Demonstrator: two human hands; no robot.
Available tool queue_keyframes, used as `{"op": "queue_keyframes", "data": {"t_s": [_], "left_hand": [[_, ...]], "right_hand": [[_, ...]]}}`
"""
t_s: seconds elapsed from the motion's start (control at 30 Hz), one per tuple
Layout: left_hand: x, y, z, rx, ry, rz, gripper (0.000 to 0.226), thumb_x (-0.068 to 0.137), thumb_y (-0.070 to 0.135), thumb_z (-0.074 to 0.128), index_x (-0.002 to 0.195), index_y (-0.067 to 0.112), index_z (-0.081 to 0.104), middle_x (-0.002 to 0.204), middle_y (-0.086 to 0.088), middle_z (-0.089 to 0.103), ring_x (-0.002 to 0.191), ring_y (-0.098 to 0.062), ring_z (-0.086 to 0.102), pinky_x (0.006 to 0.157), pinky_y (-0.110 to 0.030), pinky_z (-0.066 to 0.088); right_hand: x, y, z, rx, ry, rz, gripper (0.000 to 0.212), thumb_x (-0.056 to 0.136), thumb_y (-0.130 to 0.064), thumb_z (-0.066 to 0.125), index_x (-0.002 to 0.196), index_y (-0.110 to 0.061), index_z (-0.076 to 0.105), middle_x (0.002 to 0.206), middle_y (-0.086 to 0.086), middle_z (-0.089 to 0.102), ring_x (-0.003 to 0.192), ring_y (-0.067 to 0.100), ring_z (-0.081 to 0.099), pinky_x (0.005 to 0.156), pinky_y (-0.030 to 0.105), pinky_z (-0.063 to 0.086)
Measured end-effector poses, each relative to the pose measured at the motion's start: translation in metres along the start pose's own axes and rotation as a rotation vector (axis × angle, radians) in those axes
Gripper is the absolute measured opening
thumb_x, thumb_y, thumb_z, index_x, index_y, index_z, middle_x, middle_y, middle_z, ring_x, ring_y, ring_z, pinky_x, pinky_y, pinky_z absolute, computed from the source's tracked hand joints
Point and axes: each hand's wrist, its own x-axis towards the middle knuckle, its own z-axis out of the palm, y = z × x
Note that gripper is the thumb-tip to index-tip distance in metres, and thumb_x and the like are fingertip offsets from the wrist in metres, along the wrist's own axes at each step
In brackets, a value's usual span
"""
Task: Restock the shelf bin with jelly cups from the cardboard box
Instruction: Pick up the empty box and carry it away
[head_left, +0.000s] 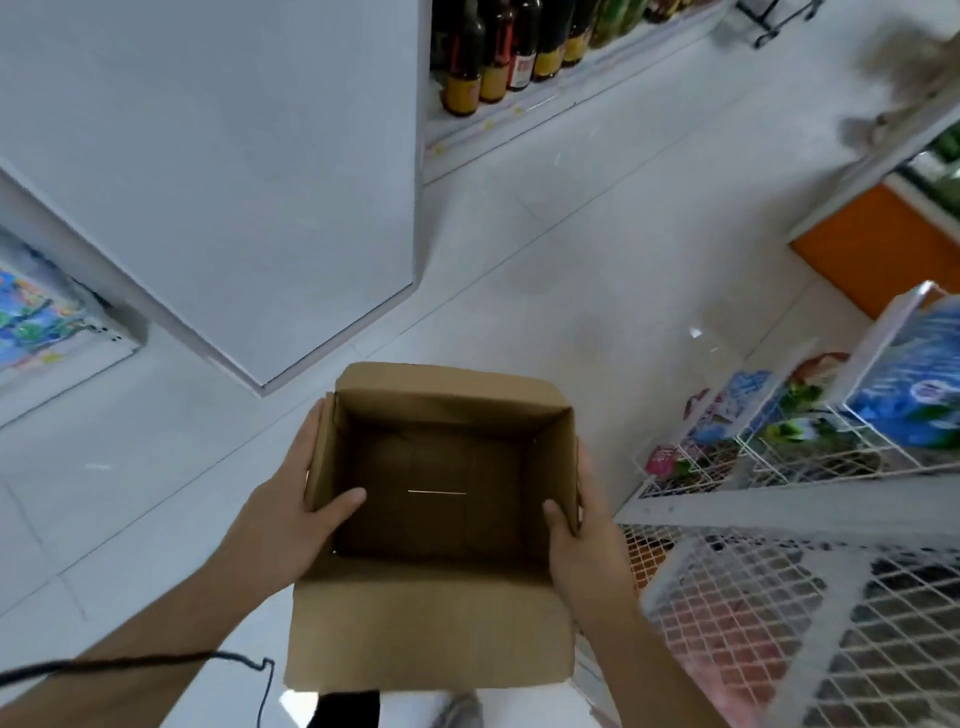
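An open brown cardboard box (431, 623) is held above the floor in the lower middle of the head view. Its inside shows only bare cardboard; no jelly cups are visible in it. My left hand (291, 499) grips the left wall, thumb inside the box and fingers outside. My right hand (582, 545) grips the right wall the same way. The near flap hangs down toward me. A white wire-mesh shelf bin (779, 613) at the lower right holds pinkish packets, blurred behind the mesh.
More wire bins (810, 457) with colourful packets stand at the right. A white shelf end panel (234, 182) rises ahead on the left, with dark bottles (498, 57) on a shelf behind it. Pale tiled floor runs between them. A black cable (156, 662) crosses my left forearm.
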Motion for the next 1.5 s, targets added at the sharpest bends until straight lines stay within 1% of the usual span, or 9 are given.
{"op": "queue_keyframes", "data": {"t_s": [0.13,0.33,0.5,0.73,0.8,0.9,1.2,1.33,1.5], "left_hand": [[0.061,0.031,-0.010,0.054,-0.062,0.013,0.099,0.093,0.051,0.066,0.159,0.054,-0.009,0.160,-0.002,0.045,0.131,-0.036,0.058,0.108,-0.049,0.048],[0.140,0.085,-0.011,0.077,-0.119,0.046,0.099,0.094,0.051,0.065,0.158,0.056,-0.010,0.164,0.006,0.038,0.137,-0.031,0.055,0.110,-0.048,0.047],[0.216,0.148,-0.003,0.107,-0.115,0.085,0.099,0.094,0.053,0.064,0.156,0.058,-0.013,0.165,0.008,0.036,0.137,-0.031,0.054,0.110,-0.048,0.048],[0.308,0.220,0.016,0.123,-0.138,0.050,0.098,0.095,0.053,0.062,0.157,0.055,-0.014,0.164,0.006,0.039,0.135,-0.029,0.057,0.106,-0.045,0.051],[0.339,0.237,0.021,0.110,-0.155,0.055,0.098,0.096,0.052,0.063,0.157,0.055,-0.014,0.164,0.007,0.037,0.135,-0.029,0.057,0.105,-0.046,0.051],[0.383,0.267,0.032,0.101,-0.169,0.074,0.098,0.094,0.054,0.063,0.158,0.054,-0.012,0.165,0.006,0.037,0.134,-0.030,0.058,0.105,-0.048,0.052],[0.494,0.336,0.060,0.037,-0.133,-0.014,0.098,0.096,0.052,0.062,0.155,0.057,-0.017,0.161,0.002,0.044,0.127,-0.029,0.064,0.105,-0.051,0.054],[0.538,0.363,0.070,-0.009,-0.050,-0.070,0.101,0.097,0.046,0.064,0.153,0.060,-0.019,0.163,0.001,0.042,0.130,-0.032,0.062,0.106,-0.054,0.052],[0.592,0.388,0.064,-0.040,0.014,-0.171,0.103,0.098,0.042,0.066,0.157,0.050,-0.018,0.165,0.000,0.037,0.135,-0.032,0.058,0.107,-0.052,0.050]], "right_hand": [[0.049,-0.023,-0.010,0.022,0.033,0.051,0.077,0.109,-0.027,0.050,0.153,-0.069,0.004,0.165,-0.017,0.032,0.147,0.021,0.041,0.115,0.050,0.041],[0.123,-0.044,-0.040,0.081,0.061,0.107,0.079,0.109,-0.024,0.051,0.150,-0.074,0.006,0.162,-0.017,0.037,0.146,0.019,0.042,0.117,0.055,0.039],[0.203,-0.062,-0.079,0.112,0.060,0.129,0.079,0.109,-0.027,0.050,0.147,-0.077,0.002,0.161,-0.014,0.040,0.143,0.023,0.046,0.113,0.058,0.046],[0.305,-0.090,-0.134,0.038,0.076,0.116,0.076,0.109,-0.032,0.048,0.149,-0.075,0.000,0.162,-0.016,0.040,0.143,0.025,0.048,0.111,0.057,0.045],[0.337,-0.098,-0.147,0.004,0.072,0.122,0.076,0.110,-0.033,0.047,0.147,-0.077,-0.002,0.160,-0.014,0.043,0.139,0.025,0.053,0.108,0.055,0.049],[0.387,-0.110,-0.168,-0.025,0.096,0.128,0.077,0.110,-0.035,0.046,0.140,-0.083,-0.006,0.159,-0.013,0.043,0.136,0.027,0.055,0.105,0.058,0.053],[0.550,-0.130,-0.225,-0.076,-0.040,0.057,0.072,0.109,-0.030,0.047,0.152,-0.071,0.007,0.156,-0.016,0.045,0.141,0.029,0.050,0.110,0.064,0.047],[0.632,-0.148,-0.246,-0.145,-0.140,-0.004,0.073,0.110,-0.030,0.047,0.151,-0.073,0.005,0.157,-0.010,0.047,0.141,0.032,0.050,0.110,0.064,0.047],[0.722,-0.190,-0.249,-0.256,-0.229,-0.091,0.073,0.110,-0.030,0.046,0.153,-0.070,0.002,0.159,-0.013,0.045,0.144,0.031,0.048,0.113,0.061,0.044]]}}
